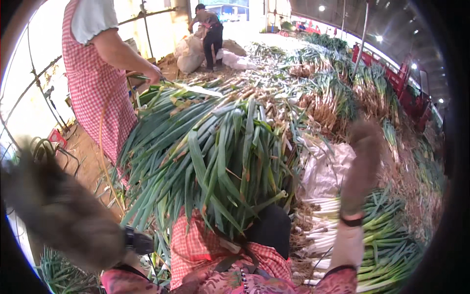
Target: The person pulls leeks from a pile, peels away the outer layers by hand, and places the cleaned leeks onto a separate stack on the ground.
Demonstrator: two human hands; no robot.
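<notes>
A big heap of long green onions (220,152) lies before me, its leaves draping over my lap and red checked apron. My left hand (68,215), in a dark glove, is raised out to the left, apart from the heap. Motion smears its fingers, and no held thing shows. My right hand (361,169), gloved too, is lifted on the right with fingers stretched out and seemingly nothing in them. Below it, a row of green onions (387,245) lies with white stalks toward me and leaves to the right. Beside that hand is a pale plastic sack (325,166).
A person in a red checked apron (98,93) stands at left, holding a thin hose. Farther back, another person (209,34) stands by stuffed sacks (190,53). Bundled green onions (323,98) are stacked at the right, before a red metal frame (399,83). A pole (362,39) rises there.
</notes>
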